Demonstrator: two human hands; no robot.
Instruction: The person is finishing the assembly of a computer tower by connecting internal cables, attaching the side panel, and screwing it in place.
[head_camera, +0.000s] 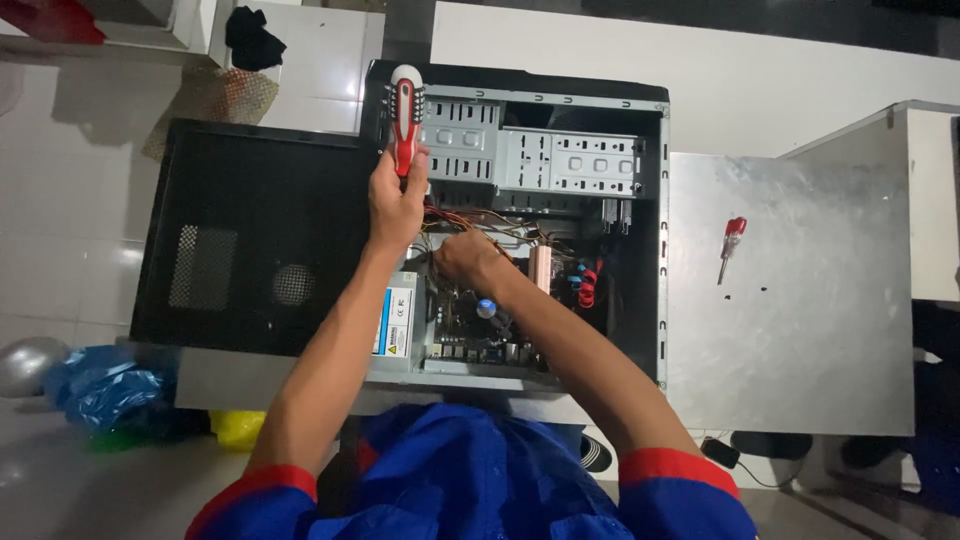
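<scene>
My left hand (397, 200) tight around a red-and-white screwdriver (405, 115), right hand (466, 256) just beside it, curled among the wires (478, 226) inside the computer case (650, 250), its grip hidden.

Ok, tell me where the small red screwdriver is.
In the head view, the small screwdriver lies on the bare metal side panel, right of the open case, away from both hands.

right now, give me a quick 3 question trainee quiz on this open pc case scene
1. True or false: the left hand holds a red and white screwdriver.
2. Where is the right hand? A) on the grey side panel B) inside the open computer case among the wires C) on the floor
3. What small tool lies on the grey side panel?

Key: 1 true; 2 B; 3 a small red-handled screwdriver.
</scene>
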